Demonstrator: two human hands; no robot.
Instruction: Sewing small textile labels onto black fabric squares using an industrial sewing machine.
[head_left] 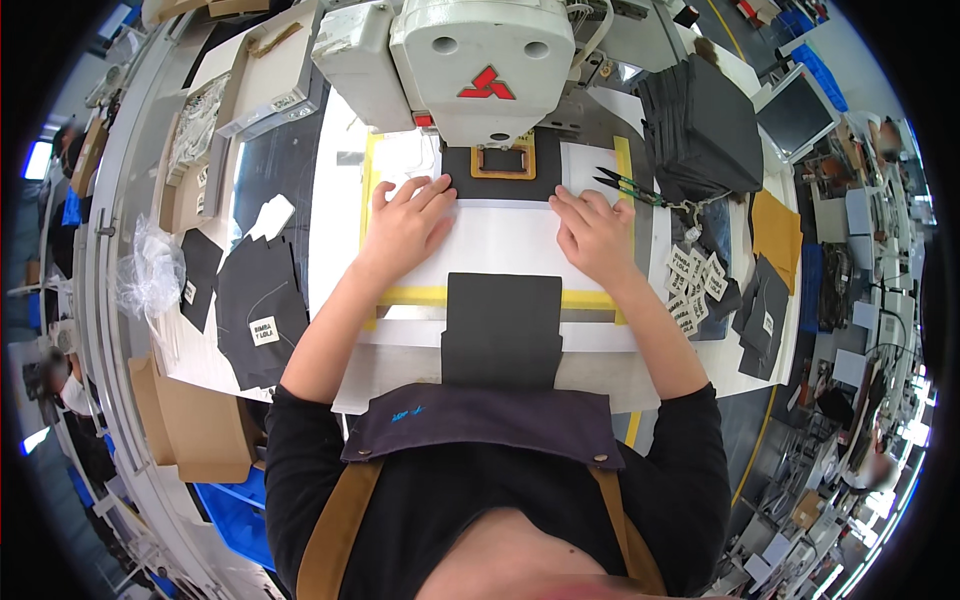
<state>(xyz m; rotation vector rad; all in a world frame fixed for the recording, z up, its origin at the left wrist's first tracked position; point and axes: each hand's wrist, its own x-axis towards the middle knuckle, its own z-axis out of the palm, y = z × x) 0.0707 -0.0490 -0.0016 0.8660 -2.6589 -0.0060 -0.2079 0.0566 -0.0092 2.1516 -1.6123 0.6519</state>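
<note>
A black fabric panel [503,190] lies flat under the head of a white sewing machine [485,70]. An orange rectangular frame [505,175] sits on the panel's middle, below the machine head. My left hand [405,225] rests with fingers stretched out, fingertips on the panel's left end. On the other side my right hand [595,232] lies open, its fingertips at the panel's right end. Neither hand grips anything. Nearer to me, another black panel [502,330] hangs over the front edge of the white work plate [500,240], which has yellow tape strips.
Thread snips [630,187] lie beyond my right hand, before a stack of black pieces [700,125]. Small printed labels [690,300] are scattered at the right. Black cut pieces [258,310], a clear plastic bag [150,265] and open boxes [275,75] occupy the left.
</note>
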